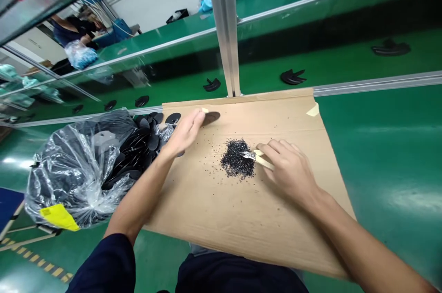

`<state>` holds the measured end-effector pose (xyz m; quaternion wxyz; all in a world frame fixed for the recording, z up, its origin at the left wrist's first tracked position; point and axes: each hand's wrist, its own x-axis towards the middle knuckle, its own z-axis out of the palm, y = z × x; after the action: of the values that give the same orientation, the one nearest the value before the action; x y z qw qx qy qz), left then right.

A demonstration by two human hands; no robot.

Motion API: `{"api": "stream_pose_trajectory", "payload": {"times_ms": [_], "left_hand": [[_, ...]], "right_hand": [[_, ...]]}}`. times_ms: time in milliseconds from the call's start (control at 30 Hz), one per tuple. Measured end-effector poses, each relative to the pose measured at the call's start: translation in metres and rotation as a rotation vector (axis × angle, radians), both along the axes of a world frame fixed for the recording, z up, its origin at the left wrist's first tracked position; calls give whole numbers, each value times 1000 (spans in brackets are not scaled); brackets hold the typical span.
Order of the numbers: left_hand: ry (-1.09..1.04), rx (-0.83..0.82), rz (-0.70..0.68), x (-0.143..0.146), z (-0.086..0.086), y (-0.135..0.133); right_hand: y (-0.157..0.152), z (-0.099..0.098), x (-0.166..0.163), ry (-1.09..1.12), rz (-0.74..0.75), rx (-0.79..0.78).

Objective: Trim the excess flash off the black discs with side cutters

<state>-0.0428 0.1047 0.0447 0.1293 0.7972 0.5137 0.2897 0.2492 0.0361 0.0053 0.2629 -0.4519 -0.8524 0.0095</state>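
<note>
My left hand (184, 132) reaches to the back of a cardboard sheet (207, 201), and its fingertips pinch a flat black oval plastic part (211, 118). My right hand (288, 166) rests on the cardboard, closed round small cutters with cream handles (257, 157). The metal tip of the cutters lies at the edge of a pile of black plastic trimmings (237, 159). A clear plastic bag (79, 168) full of the same black parts lies open just left of my left hand.
The cardboard lies on a green workbench (390, 155). Behind it runs a green conveyor belt (345, 62) carrying several black parts, with an aluminium post (226, 30) standing at its near rail. Another person (74, 30) works at the far left.
</note>
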Motion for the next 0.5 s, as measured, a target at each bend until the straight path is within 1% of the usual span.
{"api": "stream_pose_trajectory", "payload": {"times_ms": [67,100,200,267,367,500], "left_hand": [[146,47,74,-11,6,40],[232,46,133,-15,8,59],[483,-90,300,-27,9,106],[564,-195,351,-31,7,127],[550,-255,387,-29,3,149],[421,-255,423,-5,-7,175]], "right_hand": [[-2,0,-2,-2,5,-12],[-2,0,-2,-5,6,-15],[-5,0,-3,-18,7,-22],[-6,0,-3,-24,0,-29],[-9,1,-3,-40,-10,-43],[-12,2,-5,-81,-6,-35]]}}
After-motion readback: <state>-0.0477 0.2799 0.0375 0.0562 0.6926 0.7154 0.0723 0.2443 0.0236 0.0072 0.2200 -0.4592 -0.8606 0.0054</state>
